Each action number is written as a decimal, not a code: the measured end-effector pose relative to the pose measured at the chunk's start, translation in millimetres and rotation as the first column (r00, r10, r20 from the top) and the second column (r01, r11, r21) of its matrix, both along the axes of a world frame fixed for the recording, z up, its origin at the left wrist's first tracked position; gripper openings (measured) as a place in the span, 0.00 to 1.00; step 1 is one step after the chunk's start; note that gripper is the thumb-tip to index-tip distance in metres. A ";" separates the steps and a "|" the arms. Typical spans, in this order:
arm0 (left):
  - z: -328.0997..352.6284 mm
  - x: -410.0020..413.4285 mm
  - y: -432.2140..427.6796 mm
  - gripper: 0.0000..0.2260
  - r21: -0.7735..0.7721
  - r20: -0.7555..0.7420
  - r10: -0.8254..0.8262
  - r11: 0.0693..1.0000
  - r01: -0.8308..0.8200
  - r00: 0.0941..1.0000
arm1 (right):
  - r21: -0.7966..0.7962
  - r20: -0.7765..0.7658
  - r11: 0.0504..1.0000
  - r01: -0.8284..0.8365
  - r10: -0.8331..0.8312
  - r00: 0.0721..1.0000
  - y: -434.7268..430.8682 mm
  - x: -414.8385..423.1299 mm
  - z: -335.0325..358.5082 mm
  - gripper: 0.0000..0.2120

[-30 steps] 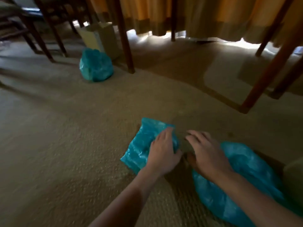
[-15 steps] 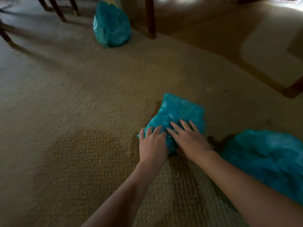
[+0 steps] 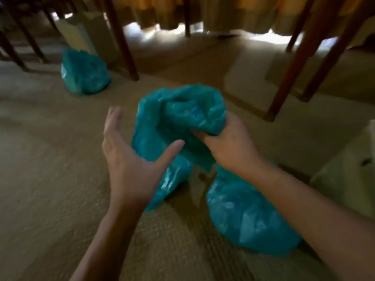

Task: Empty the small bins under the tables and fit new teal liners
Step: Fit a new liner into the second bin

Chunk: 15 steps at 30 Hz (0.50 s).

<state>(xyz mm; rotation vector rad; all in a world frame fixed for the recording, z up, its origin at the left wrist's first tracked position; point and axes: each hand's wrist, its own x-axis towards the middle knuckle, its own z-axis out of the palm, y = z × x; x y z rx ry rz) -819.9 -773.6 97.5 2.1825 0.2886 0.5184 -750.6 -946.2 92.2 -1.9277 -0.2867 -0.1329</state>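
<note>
One teal liner (image 3: 178, 118) hangs from right hand (image 3: 229, 142) (fingers clenched, tips buried); left hand (image 3: 125, 159) splayed.

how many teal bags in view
3: a loose liner gripped by the right hand, a near bag on the carpet below that arm, a far bag beside the far bin. Others may be hidden.

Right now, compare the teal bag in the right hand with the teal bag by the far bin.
The held bag hangs from the grip of the right hand; the far bag sits on the carpet, untouched. The held bag looks limp and crumpled; the far bag looks bulging and rounded. Both are teal plastic.
</note>
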 end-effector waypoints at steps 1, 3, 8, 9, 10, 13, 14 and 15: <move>8.8 -4.7 -9.2 0.51 -0.127 -0.057 -0.001 0.992 -0.006 0.998 | 0.057 0.009 0.998 0.002 -0.003 1.000 -18.6 -7.3 24.9 0.13; 26.2 -12.0 -30.2 0.47 -0.305 -0.112 -0.054 0.952 0.017 0.992 | 0.159 -0.015 0.987 -0.035 0.038 0.999 -57.3 -21.5 68.0 0.13; 107.9 -20.8 -133.1 0.05 -0.425 0.147 -0.217 0.867 0.259 0.965 | 0.473 -0.122 0.881 0.002 0.063 0.990 -192.7 -59.4 146.2 0.23; 128.0 -22.5 -153.4 0.03 -0.364 0.180 -0.265 0.877 0.314 0.947 | 0.504 -0.121 0.860 0.081 -0.022 0.992 -219.5 -64.0 154.9 0.25; 148.7 -25.5 -176.5 0.02 -0.297 0.186 -0.336 0.877 0.379 0.923 | 0.503 -0.123 0.845 0.179 -0.135 0.983 -246.3 -70.0 162.1 0.28; 193.8 -33.1 -237.4 0.09 -0.184 0.169 -0.569 0.784 0.593 0.805 | 0.508 -0.214 0.770 0.385 -0.320 0.923 -314.3 -90.6 167.2 0.31; 205.7 -34.8 -256.9 0.10 -0.192 0.141 -0.622 0.746 0.637 0.770 | 0.519 -0.241 0.754 0.402 -0.323 0.915 -331.9 -96.0 162.1 0.30; 214.0 -33.5 -274.2 0.12 -0.198 0.116 -0.667 0.711 0.675 0.736 | 0.526 -0.257 0.747 0.406 -0.316 0.913 -345.2 -100.9 156.6 0.29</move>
